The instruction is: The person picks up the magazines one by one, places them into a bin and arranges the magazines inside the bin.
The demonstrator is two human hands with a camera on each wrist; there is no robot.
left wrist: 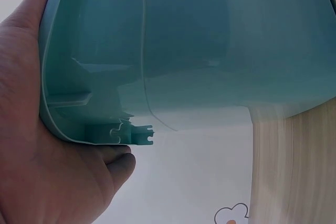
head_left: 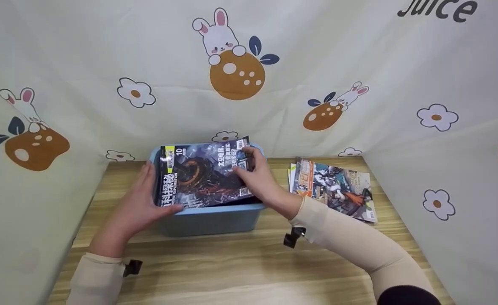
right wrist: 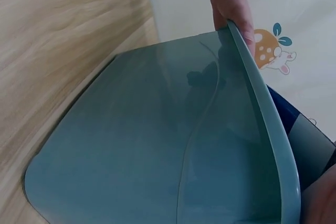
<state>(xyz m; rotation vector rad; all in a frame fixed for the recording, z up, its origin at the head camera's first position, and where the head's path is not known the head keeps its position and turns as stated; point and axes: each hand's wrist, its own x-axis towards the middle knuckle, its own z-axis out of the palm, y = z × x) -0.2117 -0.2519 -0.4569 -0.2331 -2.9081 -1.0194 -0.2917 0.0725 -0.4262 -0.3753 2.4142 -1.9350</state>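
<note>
A light-blue plastic bin (head_left: 211, 222) stands on the table, with a dark science magazine (head_left: 206, 173) lying across its opening, its top right corner raised over the back rim. My right hand (head_left: 259, 173) holds this magazine at its right edge, thumb on the cover and fingers past the edge. At the bin's front left corner, my left hand (head_left: 141, 203) grips the rim, its thumb along the front and its fingers down the left side. The left wrist view shows those fingertips (left wrist: 123, 166) against the bin's outer wall. The bin's inside is mostly hidden under the magazine.
To the right of the bin, several magazines (head_left: 333, 190) lie in a loose stack on the wooden table (head_left: 232, 271). Printed cloth (head_left: 168, 118) with rabbits and flowers hangs behind the table and along both sides.
</note>
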